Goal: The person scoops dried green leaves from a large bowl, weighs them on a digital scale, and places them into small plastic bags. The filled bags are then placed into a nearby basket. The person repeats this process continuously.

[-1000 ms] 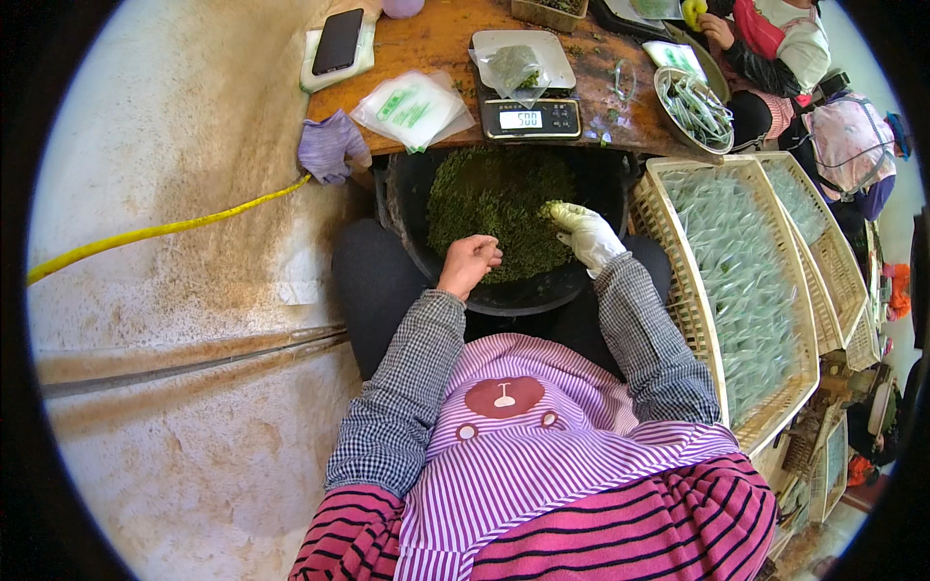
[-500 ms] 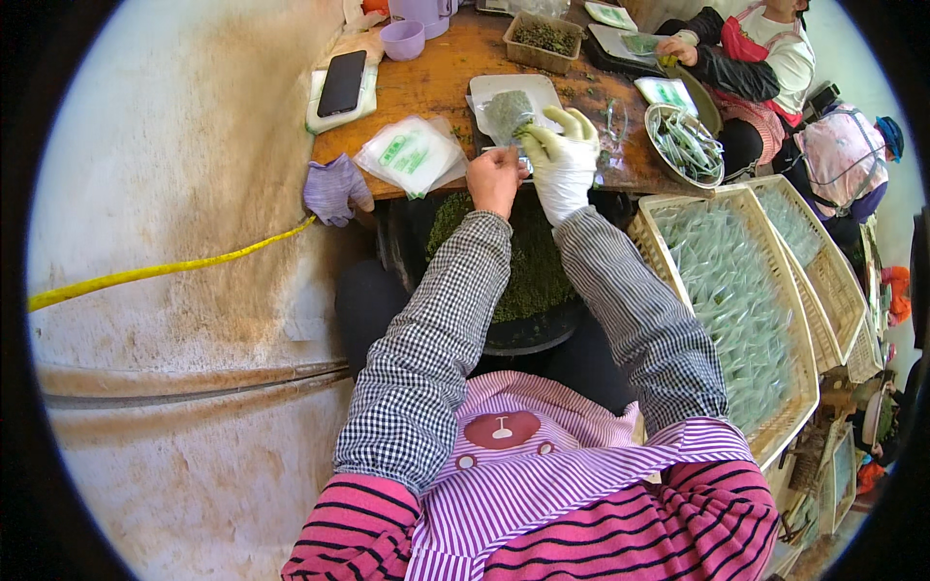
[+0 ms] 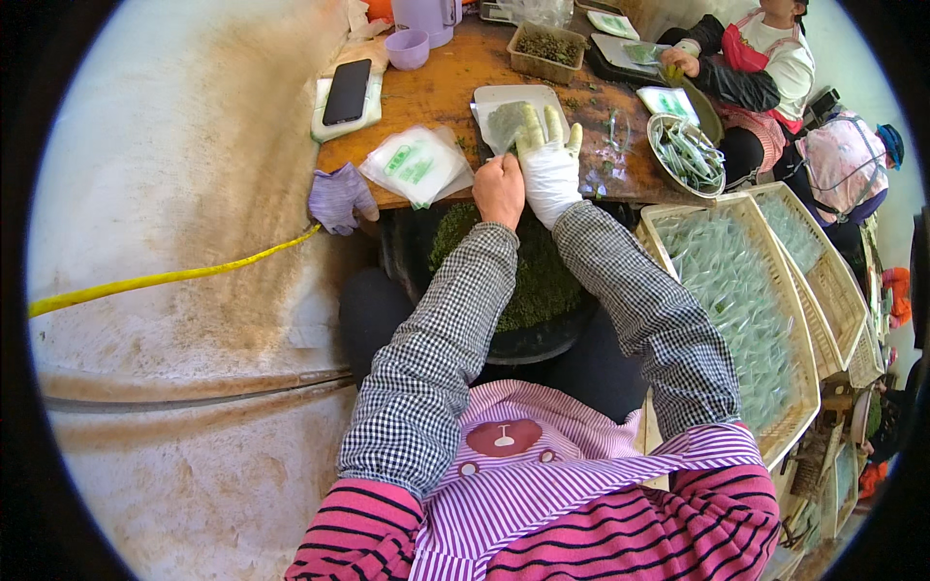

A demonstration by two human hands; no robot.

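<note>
My bare left hand (image 3: 499,189) is at the near edge of a white scale tray (image 3: 504,102) on the wooden table (image 3: 436,92), its fingers curled under; whatever they hold is hidden. My right hand (image 3: 548,163), in a white glove, lies beside it with fingers spread over the tray, next to a small heap of green tea leaves (image 3: 504,121). Under the table edge, between my knees, a dark basin (image 3: 533,341) is filled with loose green tea leaves (image 3: 528,276).
A stack of clear packets (image 3: 417,165), a phone (image 3: 346,92) and a purple cup (image 3: 407,48) lie on the table. A purple glove (image 3: 339,198) hangs off its edge. Woven trays of packets (image 3: 736,290) stand right, and a metal bowl (image 3: 688,155). Another person (image 3: 765,58) sits opposite. A yellow hose (image 3: 165,279) crosses the floor.
Both hands rose out of the basin of leaves and went up to the scale tray on the table. My head has tipped forward, so the table shows more.
</note>
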